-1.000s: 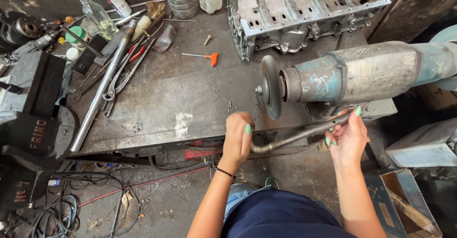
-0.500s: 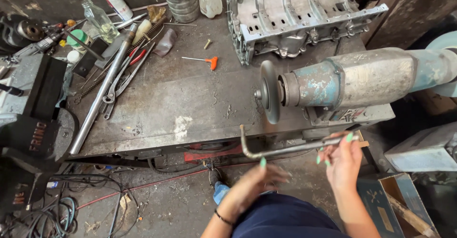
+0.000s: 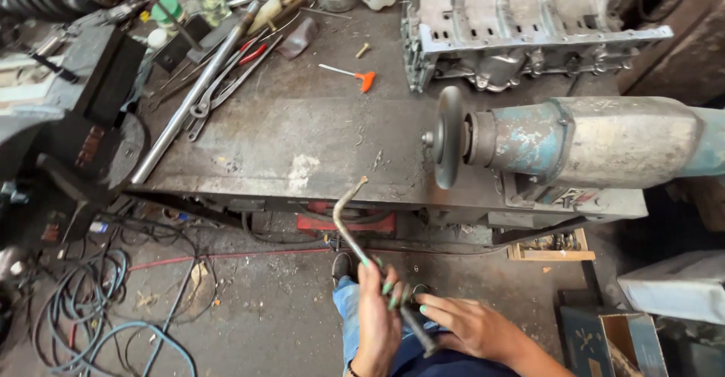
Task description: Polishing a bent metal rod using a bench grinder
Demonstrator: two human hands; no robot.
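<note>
A bent metal rod [image 3: 349, 226] with a dark lower end stands tilted in front of the workbench [image 3: 287, 143], its hooked tip just below the bench edge. My left hand [image 3: 377, 320] is closed around the rod's middle. My right hand [image 3: 468, 328] lies low beside it, fingers against the rod's dark end. Above and to the right, a dark grinding disc [image 3: 451, 139] sits on the shaft of a worn blue-grey motor [image 3: 604, 139].
A grey engine casing [image 3: 521, 30] stands at the bench's back right. An orange-handled tool [image 3: 362, 79], a long steel pipe [image 3: 192, 94], wrenches and bottles lie at the back left. Cables [image 3: 98, 309] cover the floor on the left; a cardboard box [image 3: 612, 339] stands at the right.
The rod has swung from lying level under the bench edge to pointing steeply upward. My left hand let go, dropped, then took hold of its middle. Both hands have come lower and closer.
</note>
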